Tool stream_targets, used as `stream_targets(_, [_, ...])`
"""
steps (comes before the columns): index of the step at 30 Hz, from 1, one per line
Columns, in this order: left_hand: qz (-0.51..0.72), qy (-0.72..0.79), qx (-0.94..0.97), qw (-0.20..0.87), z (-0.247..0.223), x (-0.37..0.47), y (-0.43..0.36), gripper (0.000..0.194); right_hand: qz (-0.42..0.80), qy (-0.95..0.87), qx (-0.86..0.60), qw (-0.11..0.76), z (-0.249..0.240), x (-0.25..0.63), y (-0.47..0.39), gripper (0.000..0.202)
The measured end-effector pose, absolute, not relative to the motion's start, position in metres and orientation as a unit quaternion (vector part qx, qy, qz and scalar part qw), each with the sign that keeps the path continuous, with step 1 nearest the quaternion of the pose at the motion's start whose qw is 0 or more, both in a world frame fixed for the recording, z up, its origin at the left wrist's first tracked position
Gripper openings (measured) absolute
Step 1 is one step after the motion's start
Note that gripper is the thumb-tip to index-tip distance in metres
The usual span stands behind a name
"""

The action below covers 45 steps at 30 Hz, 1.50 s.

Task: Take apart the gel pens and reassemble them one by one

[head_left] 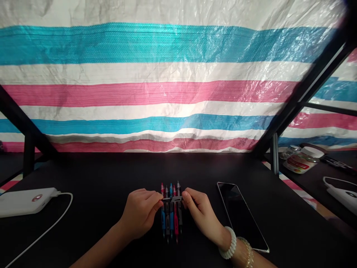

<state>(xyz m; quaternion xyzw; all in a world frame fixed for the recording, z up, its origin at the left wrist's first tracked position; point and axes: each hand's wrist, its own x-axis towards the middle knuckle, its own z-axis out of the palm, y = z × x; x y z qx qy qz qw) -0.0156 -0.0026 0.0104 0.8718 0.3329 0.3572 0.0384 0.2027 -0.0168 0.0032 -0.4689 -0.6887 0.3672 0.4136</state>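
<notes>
Between my two hands a thin grey and black pen-like item (176, 199) is held level. The fingers of my left hand (143, 210) pinch its left end. On its right end, my right hand (199, 212) has thumb and fingers closed. Beneath it several pens (171, 221) in blue, grey, pink and black lie side by side on the black table (125, 167), their tips pointing away from me. The held item crosses over them; whether it touches them I cannot tell.
A phone (242, 216) with a dark screen lies right of my right hand. At the left sits a white power bank (28, 201) with a white cable (60, 221). A jar (302, 160) stands on a surface at the far right. Striped sheeting (156, 93) hangs behind the table.
</notes>
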Motion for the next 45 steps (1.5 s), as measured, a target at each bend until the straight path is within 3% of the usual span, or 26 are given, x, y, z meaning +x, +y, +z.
stream_targets(8, [0.346,0.348,0.870,0.041,0.011,-0.016,-0.002,0.029,0.364,-0.682,-0.471,0.425,-0.003,0.199,-0.018,0.048])
stream_targets(13, [0.402,0.326,0.856,-0.009,0.013,-0.014,-0.001,0.011,0.414,-0.628,-0.485,0.446,0.001,0.202,-0.013,0.048])
stream_targets(18, [0.480,0.361,0.792,0.105,0.019,-0.015,0.000,0.013,0.466,-0.601,-0.460,0.458,0.005,0.204,-0.010,0.046])
stream_targets(27, [0.485,0.428,0.701,0.301,0.020,-0.017,0.001,0.005,0.586,-0.523,-0.436,0.440,0.004,0.203,-0.005,0.041])
stream_targets(34, [0.478,0.486,0.602,0.417,0.017,-0.011,-0.001,0.012,0.488,-0.557,-0.463,0.487,0.001,0.200,-0.013,0.029])
stream_targets(39, [0.478,0.518,0.581,0.406,0.012,-0.011,0.002,0.052,0.350,-0.637,-0.467,0.503,0.000,0.199,-0.022,0.015])
stream_targets(45, [0.488,0.461,0.572,0.471,0.013,-0.014,0.004,0.028,0.413,-0.590,-0.485,0.496,0.001,0.201,-0.017,0.020])
